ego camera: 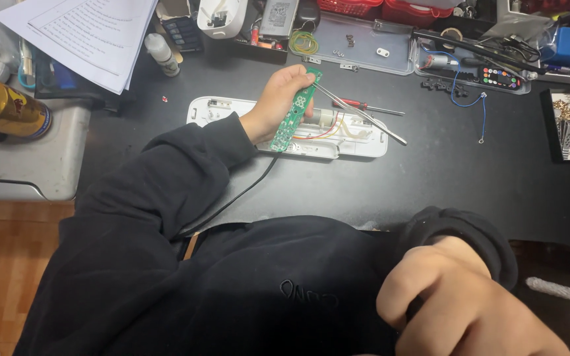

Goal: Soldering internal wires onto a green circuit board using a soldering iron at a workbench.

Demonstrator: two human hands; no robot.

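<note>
My left hand reaches out over the black desk and grips a long green circuit board on edge, together with metal tweezers that stick out to the right. Just under the board lies an open white plastic housing with a small motor and red and yellow wires inside. A black cable runs from the housing back under my left sleeve. My right hand is curled into a fist close to my chest at the lower right. Whether anything is inside it is hidden.
A red-handled screwdriver lies behind the tweezers. Clear parts trays, a blue wire and a tray of gold pins sit at the back right. Papers, a can and a small bottle stand at the left.
</note>
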